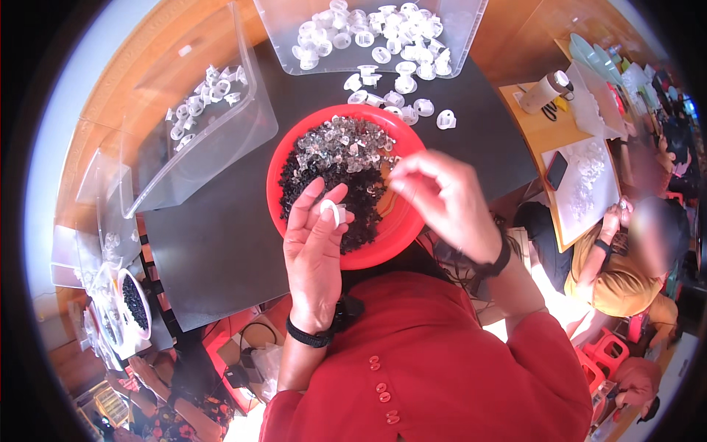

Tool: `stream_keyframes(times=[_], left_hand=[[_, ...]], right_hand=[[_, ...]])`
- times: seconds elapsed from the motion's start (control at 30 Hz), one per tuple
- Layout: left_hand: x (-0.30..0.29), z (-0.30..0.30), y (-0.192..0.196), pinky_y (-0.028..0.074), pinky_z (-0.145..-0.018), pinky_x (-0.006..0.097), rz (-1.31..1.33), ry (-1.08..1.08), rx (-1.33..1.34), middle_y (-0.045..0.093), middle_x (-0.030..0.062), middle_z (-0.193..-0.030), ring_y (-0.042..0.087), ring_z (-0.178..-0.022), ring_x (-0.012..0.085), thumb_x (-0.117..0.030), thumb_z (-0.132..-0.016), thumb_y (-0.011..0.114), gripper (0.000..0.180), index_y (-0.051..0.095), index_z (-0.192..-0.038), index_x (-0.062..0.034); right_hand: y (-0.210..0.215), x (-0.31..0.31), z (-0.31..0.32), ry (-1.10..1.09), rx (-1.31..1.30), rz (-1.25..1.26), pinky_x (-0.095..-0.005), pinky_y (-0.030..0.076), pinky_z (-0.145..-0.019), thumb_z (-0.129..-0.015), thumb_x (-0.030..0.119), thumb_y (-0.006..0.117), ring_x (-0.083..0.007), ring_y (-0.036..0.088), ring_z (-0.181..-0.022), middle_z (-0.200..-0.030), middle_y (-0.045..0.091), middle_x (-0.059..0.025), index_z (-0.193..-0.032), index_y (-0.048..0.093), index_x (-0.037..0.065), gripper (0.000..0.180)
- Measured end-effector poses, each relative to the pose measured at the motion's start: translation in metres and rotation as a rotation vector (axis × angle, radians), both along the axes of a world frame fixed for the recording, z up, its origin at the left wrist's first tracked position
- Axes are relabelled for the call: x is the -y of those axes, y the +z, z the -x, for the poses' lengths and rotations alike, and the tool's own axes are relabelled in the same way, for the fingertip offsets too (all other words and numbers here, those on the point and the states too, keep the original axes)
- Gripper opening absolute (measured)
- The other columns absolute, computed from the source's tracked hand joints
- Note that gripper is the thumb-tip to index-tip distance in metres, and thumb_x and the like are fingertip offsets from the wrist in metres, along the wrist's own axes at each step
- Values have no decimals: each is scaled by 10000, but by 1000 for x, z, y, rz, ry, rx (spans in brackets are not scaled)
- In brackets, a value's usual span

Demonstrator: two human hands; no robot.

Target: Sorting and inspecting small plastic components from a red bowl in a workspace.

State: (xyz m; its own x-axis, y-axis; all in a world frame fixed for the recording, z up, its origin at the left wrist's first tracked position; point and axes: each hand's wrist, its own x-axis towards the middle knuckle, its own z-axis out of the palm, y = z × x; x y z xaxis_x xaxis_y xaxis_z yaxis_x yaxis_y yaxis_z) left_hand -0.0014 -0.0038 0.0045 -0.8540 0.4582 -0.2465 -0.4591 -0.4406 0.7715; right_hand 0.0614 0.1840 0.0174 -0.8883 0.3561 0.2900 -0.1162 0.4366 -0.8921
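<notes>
My left hand is palm up over the near part of a red plastic basin, thumb and fingers closed on a small round white plastic fitting. To its right, my right hand hovers over the basin's right rim, thumb and fingertips drawn together. Whether a tiny piece sits between those fingertips is too small to tell. Inside the basin, small clear plastic pieces are heaped at the far side. Small black pieces spread through the middle and left.
Several loose white fittings lie on the dark table beyond the basin. A clear bin of them stands behind, another clear bin at left. At right, a person works at a wooden table with a phone.
</notes>
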Motion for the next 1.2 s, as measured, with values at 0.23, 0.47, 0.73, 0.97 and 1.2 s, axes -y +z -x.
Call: stream_keyframes(times=[0.23,0.47,0.73,0.97,1.2], left_hand=[[1,7,-1,459,-662,212,42,-77,28,640,66,-1019,620,-826,131,-100,-970,529,245,564,-1202,-31],[-5,2,-2,457,-659,197,135,-169,-80,636,35,-937,589,-716,90,-107,-978,532,194,596,-1150,-42],[-11,-1,4,419,-659,200,285,-181,-309,604,2,-871,535,-708,62,-110,-965,565,176,615,-1110,-24],[-24,0,7,469,-617,233,716,-60,-927,606,24,-855,575,-707,91,-8,-874,660,183,660,-1053,-45],[-27,0,3,504,-602,338,929,157,-1367,587,58,-839,617,-687,222,-42,-759,736,253,674,-1003,-71]], right_hand=[[-18,-45,22,-48,44,-597,-419,465,-595,-792,43,664,-310,581,-651,-766,543,-100,-804,648,84,46],[-23,-38,33,50,99,-791,-395,462,-613,-742,47,695,-264,593,-708,-790,545,-73,-857,670,94,126],[-17,-30,34,64,201,-868,-384,386,-707,-787,104,695,-228,588,-835,-838,548,-61,-810,619,70,87],[-10,-30,36,105,195,-270,-344,505,-624,-826,125,687,-241,666,-689,-780,661,-96,-836,650,1,130],[18,-29,26,387,540,533,-224,494,-810,-917,134,647,-71,632,-866,-898,683,-25,-966,674,-37,180]])
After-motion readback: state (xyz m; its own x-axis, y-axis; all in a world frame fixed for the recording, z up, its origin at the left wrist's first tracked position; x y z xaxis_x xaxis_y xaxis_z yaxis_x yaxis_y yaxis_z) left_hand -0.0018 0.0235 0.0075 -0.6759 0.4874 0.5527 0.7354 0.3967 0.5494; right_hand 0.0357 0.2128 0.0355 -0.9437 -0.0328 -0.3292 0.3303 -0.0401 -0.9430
